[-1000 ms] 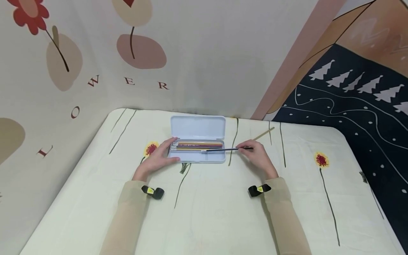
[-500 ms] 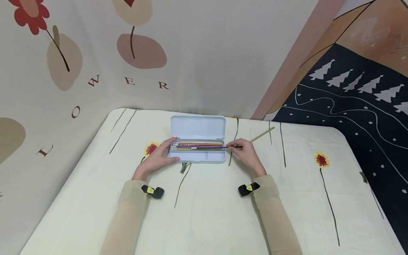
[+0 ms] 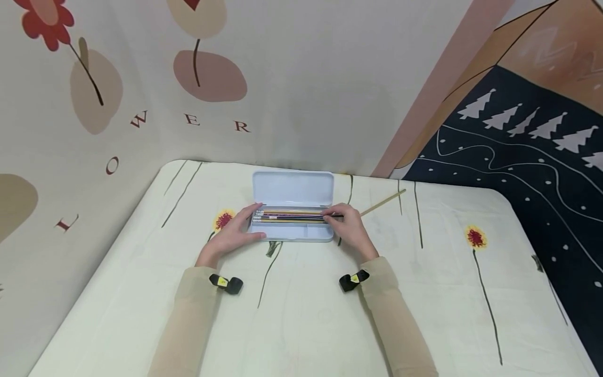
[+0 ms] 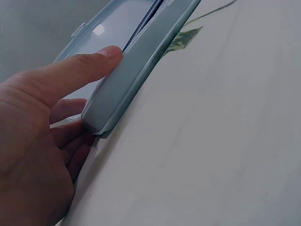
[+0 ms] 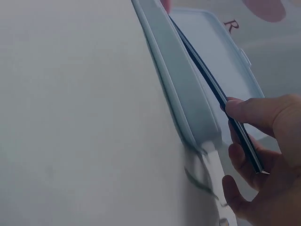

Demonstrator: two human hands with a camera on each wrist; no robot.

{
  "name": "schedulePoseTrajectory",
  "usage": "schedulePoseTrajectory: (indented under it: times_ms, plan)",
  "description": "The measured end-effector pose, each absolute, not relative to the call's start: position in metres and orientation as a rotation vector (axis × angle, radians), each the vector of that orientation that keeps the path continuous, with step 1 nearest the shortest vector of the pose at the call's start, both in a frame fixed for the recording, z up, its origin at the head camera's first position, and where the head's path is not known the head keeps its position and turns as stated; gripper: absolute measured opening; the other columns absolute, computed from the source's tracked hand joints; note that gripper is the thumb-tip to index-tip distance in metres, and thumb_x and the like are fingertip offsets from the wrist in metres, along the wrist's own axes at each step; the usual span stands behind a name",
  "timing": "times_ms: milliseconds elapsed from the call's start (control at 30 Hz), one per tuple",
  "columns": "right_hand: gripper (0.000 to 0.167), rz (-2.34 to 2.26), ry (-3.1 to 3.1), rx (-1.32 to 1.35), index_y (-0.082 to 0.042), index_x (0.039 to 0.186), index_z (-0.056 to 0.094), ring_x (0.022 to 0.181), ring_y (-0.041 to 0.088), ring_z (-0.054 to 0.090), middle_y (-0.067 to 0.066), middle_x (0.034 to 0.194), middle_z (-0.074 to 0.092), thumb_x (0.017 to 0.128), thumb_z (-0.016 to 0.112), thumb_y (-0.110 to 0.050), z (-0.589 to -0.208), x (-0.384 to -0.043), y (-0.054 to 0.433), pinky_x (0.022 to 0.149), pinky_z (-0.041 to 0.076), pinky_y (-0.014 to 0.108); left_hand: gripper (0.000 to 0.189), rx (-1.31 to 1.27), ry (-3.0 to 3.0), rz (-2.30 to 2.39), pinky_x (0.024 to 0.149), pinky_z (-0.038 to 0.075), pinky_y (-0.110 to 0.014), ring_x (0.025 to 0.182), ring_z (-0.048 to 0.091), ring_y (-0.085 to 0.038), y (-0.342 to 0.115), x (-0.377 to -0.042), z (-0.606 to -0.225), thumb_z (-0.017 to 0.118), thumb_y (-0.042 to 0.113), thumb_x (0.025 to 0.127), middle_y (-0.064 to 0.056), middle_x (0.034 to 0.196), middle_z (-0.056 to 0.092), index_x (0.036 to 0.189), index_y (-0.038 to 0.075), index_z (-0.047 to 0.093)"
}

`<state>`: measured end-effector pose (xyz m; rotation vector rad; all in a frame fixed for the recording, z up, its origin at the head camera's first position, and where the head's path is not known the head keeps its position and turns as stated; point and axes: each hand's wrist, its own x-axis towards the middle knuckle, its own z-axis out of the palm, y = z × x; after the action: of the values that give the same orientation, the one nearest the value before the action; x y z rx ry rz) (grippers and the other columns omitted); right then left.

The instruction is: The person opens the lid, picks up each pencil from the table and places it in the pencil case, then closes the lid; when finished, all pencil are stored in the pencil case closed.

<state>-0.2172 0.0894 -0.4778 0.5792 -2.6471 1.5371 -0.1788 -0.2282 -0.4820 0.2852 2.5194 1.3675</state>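
Note:
A light blue pencil case (image 3: pixel 292 231) lies with its lid raised, several pencils (image 3: pixel 287 211) side by side in its back part. My left hand (image 3: pixel 232 234) grips the case's left end; in the left wrist view its thumb (image 4: pixel 96 63) presses on the front wall's edge, the other fingers around the end. Between thumb and fingers, my right hand (image 3: pixel 347 226) pinches a dark pencil with pale stripes (image 5: pixel 207 70) near its right end. That pencil stretches leftward along the pencils in the case, its right end sticking out past the case.
A yellowish pencil (image 3: pixel 383 202) lies on the cloth right of the case, partly behind my right hand. The case's front part (image 3: pixel 278 230) has a small divider. A flower-printed cloth (image 3: pixel 292 324) covers the table; a printed curtain (image 3: pixel 320 94) hangs behind it.
My right hand has moved left with the dark pencil, from the case's right side to over its right end. The pencil now lines up with the others. My left hand has stayed put.

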Motion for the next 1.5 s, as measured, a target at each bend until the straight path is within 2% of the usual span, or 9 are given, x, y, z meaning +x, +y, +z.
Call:
schedulePoseTrajectory:
  times_ms: [333, 633, 733, 967, 1167, 1500]
  plan:
    - [0.010, 1.384, -2.659, 0.706, -0.003, 0.092, 0.076, 0.095, 0.026, 0.063, 0.009, 0.093, 0.071, 0.083, 0.072, 0.000, -0.475, -0.218, 0.066, 0.088, 0.046, 0.041, 0.085, 0.279, 2.526, 1.357, 0.112, 0.015, -0.059, 0.142, 0.017, -0.038, -0.228, -0.181, -0.485, 0.077, 0.025, 0.083, -0.017, 0.156, 0.022, 0.152, 0.014, 0.029]
    - [0.011, 1.210, -2.756, 0.645, -0.012, 0.095, 0.077, 0.100, 0.028, 0.057, 0.004, 0.098, 0.071, 0.085, 0.072, -0.010, -0.475, -0.214, 0.057, 0.086, 0.037, 0.053, 0.086, 0.258, 2.532, 1.340, 0.112, 0.015, -0.059, 0.142, 0.016, -0.037, -0.228, -0.181, -0.485, 0.077, 0.028, 0.083, -0.016, 0.156, 0.022, 0.152, 0.015, 0.029]
    - [0.013, 1.265, -2.744, 0.643, -0.009, 0.097, 0.077, 0.101, 0.029, 0.055, 0.006, 0.100, 0.071, 0.086, 0.071, -0.009, -0.474, -0.213, 0.059, 0.088, 0.035, 0.053, 0.085, 0.270, 2.534, 1.343, 0.112, 0.015, -0.058, 0.142, 0.017, -0.037, -0.228, -0.181, -0.484, 0.077, 0.027, 0.083, -0.017, 0.156, 0.023, 0.152, 0.014, 0.029]
    - [0.011, 1.414, -2.660, 0.634, -0.004, 0.094, 0.076, 0.099, 0.028, 0.057, 0.010, 0.098, 0.070, 0.087, 0.067, -0.001, -0.476, -0.216, 0.071, 0.091, 0.040, 0.043, 0.085, 0.266, 2.533, 1.354, 0.112, 0.015, -0.058, 0.142, 0.017, -0.037, -0.227, -0.180, -0.484, 0.077, 0.026, 0.083, -0.017, 0.156, 0.023, 0.152, 0.014, 0.030]
    - [0.012, 1.466, -2.659, 0.557, -0.003, 0.095, 0.075, 0.102, 0.030, 0.055, 0.012, 0.100, 0.069, 0.088, 0.065, -0.001, -0.476, -0.218, 0.086, 0.094, 0.039, 0.045, 0.085, 0.274, 2.529, 1.355, 0.112, 0.014, -0.058, 0.142, 0.016, -0.038, -0.227, -0.180, -0.484, 0.077, 0.025, 0.083, -0.017, 0.156, 0.022, 0.152, 0.014, 0.029]
    - [0.013, 1.428, -2.640, 0.494, 0.001, 0.097, 0.074, 0.095, 0.032, 0.055, 0.013, 0.094, 0.070, 0.088, 0.064, 0.000, -0.475, -0.220, 0.112, 0.081, 0.040, 0.042, 0.085, 0.276, 2.530, 1.352, 0.112, 0.015, -0.058, 0.142, 0.016, -0.037, -0.226, -0.179, -0.481, 0.077, 0.025, 0.083, -0.017, 0.156, 0.023, 0.152, 0.014, 0.029]
